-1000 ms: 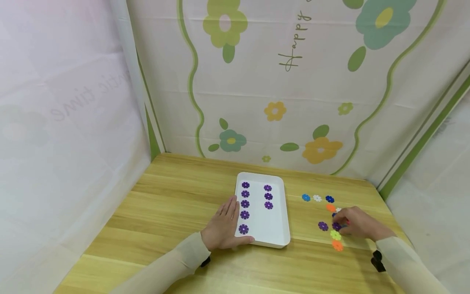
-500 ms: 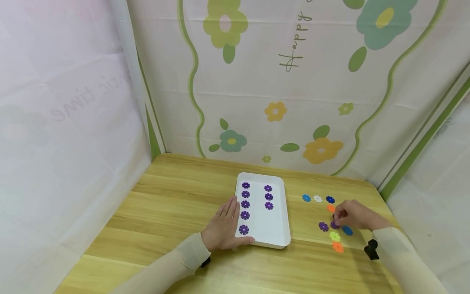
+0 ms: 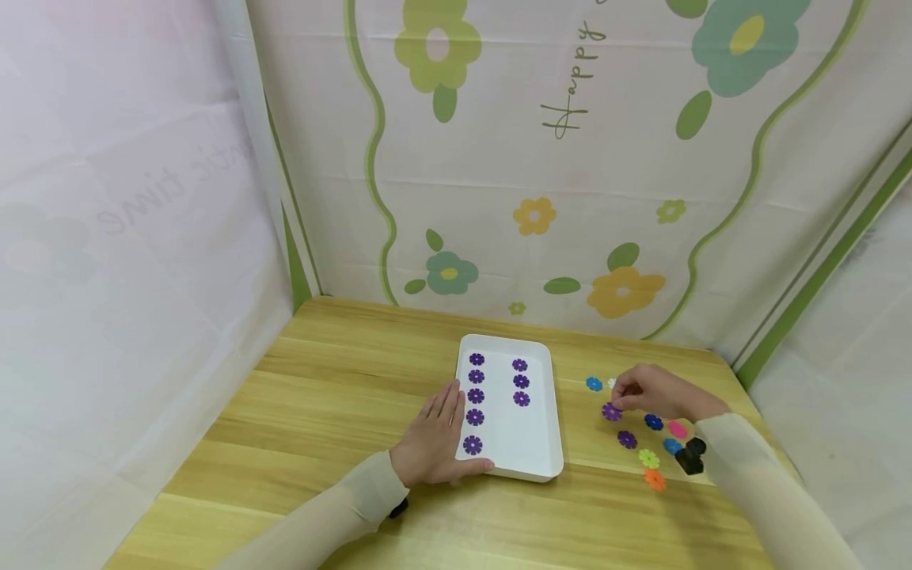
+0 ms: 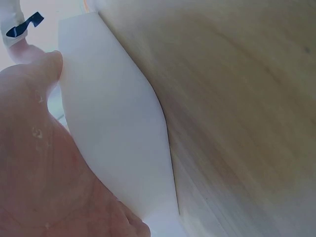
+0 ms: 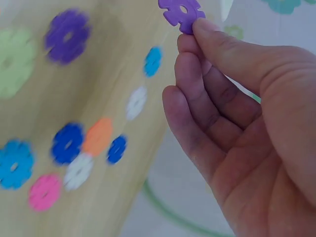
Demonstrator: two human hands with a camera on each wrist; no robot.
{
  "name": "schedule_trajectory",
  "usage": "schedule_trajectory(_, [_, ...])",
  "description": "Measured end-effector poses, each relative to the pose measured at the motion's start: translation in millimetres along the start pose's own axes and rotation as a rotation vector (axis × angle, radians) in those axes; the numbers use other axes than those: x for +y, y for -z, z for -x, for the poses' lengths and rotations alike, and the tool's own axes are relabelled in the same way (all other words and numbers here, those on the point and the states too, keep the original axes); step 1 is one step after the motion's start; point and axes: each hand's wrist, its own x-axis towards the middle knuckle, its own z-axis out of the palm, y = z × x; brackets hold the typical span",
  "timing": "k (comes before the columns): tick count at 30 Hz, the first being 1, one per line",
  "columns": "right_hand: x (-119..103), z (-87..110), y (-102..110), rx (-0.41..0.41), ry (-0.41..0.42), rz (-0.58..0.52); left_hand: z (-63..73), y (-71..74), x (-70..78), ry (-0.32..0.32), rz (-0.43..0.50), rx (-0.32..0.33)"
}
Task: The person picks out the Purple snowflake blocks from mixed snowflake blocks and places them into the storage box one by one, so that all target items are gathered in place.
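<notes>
My right hand [image 3: 659,392] pinches a purple flower-shaped plastic disc [image 3: 611,412] between thumb and index finger, above the table. In the right wrist view the notched disc [image 5: 182,11] shows a hole in its middle. My left hand [image 3: 433,439] rests at the near left corner of a white rectangular tray [image 3: 537,443], fingers straight along the left rim, thumb on the front rim. The left wrist view shows that hand [image 4: 54,153] against the tray's outer wall [image 4: 113,108]. Several purple discs [image 3: 475,396] form a left column in the tray, with three more discs [image 3: 522,381] to the right.
Loose discs lie on the wooden table [image 3: 342,372] around my right hand: purple [image 3: 627,439], yellow-green [image 3: 649,458], orange [image 3: 655,479], pink [image 3: 678,429], dark blue [image 3: 653,422], light blue [image 3: 594,383]. A printed curtain [image 3: 484,174] hangs behind the table, with cloth walls at both sides.
My right hand has picked a purple disc out of the loose discs, lifted it and carried it left toward the tray. The left hand and the tray have stayed in place.
</notes>
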Motion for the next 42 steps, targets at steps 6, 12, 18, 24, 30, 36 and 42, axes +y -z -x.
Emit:
schedule_trajectory(6, [-36,-27.8,2,-0.021,0.051,0.013,-0.7,-1.1,0.2,-0.005,-0.008,0.000])
schedule_trajectory(12, [-72,-60.3,-4,-0.053,0.106,0.099,-1.1,-2.5,-0.5,-0.007,-0.013,0.007])
schedule_trajectory(18, [-96,-87.0,-15,-0.092,0.113,0.125,-2.8,-4.4,-2.2,-0.004,-0.025,0.017])
schedule_trajectory(24, [-102,-104.2,-37,-0.118,0.071,0.089,-4.4,-5.8,-3.0,0.010,-0.024,0.013])
schedule_trajectory(30, [-96,-110.2,-55,-0.106,0.078,0.101,-3.5,-5.3,-2.8,0.010,-0.028,0.006])
schedule_trajectory(36, [-93,-112.9,-62,-0.084,0.082,0.124,-3.5,-3.4,-2.0,0.004,-0.022,0.012])
schedule_trajectory(42, [-95,-113.3,-63,-0.086,0.084,0.170,-2.5,-2.5,-0.6,0.001,-0.011,0.011])
